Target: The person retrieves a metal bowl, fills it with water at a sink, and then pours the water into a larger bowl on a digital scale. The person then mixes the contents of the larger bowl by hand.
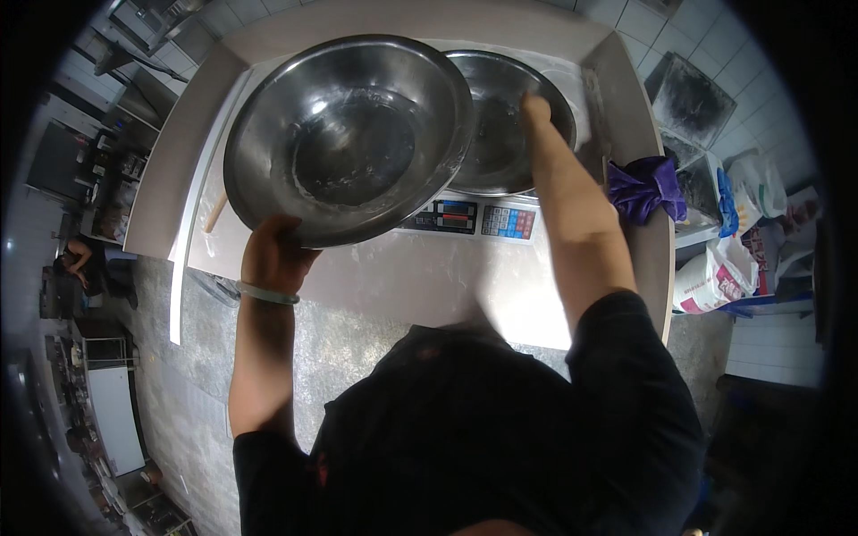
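A large stainless steel basin (268, 161) is tilted above the worktop, its inside facing me, with wet-looking residue around its base. My left hand (273, 251), below a pale bangle, grips its near left rim. Behind and to the right, a second metal basin (486, 157) sits on a digital scale (479, 238), partly covered by the first. Over the right side of that second basin is my right hand (536, 110). Its fingers are foreshortened and blurred, so whether they hold anything is unclear. The scale's keypad and display show below the basins.
The worktop (375, 281) has raised walls at the back and sides. A purple cloth (645, 187) hangs over the right wall. A wooden stick (216, 213) lies at left, near a long white strip (191, 228). Open sacks (717, 275) stand right. Another person (90, 264) is far left.
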The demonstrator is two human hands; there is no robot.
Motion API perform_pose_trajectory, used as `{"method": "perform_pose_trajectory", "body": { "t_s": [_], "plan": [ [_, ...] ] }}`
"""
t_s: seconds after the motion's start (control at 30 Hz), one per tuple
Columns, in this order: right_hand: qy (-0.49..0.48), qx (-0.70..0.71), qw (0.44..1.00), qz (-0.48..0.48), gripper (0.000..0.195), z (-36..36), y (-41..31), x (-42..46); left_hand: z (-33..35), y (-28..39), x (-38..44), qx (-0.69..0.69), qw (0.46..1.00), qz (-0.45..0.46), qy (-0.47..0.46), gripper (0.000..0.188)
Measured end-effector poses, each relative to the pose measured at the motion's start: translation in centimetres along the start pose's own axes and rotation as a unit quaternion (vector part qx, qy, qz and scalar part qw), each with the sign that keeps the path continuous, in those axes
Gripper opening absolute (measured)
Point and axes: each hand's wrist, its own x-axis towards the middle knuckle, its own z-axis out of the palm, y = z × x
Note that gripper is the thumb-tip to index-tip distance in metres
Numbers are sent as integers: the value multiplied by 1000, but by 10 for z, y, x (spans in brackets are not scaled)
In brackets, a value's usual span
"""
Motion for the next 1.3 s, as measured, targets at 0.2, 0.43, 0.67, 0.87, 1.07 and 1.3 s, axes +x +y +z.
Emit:
{"method": "perform_pose_trajectory", "body": {
  "t_s": [0.2,0.43,0.67,0.87,1.07,1.3],
  "plan": [
    [-110,603,779,135,32,28,6,-37,-4,-1,-2,-27,1000,12,5,31],
    [-389,438,810,-26,30,38,-156,-141,-8,-11,23,-3,1000,-16,-6,31],
    [-429,-162,859,-226,28,89,-171,-263,11,-17,26,-27,999,-35,-31,34],
    [-371,-330,693,-522,24,84,-156,-298,14,-20,28,1,999,-26,-32,39],
    [-458,-158,757,-438,31,55,-156,-309,10,-20,18,-16,998,-13,-56,36],
    [-300,-84,932,-187,18,10,-96,-98,-11,-14,7,-15,999,-9,-37,33]
  ]
}}
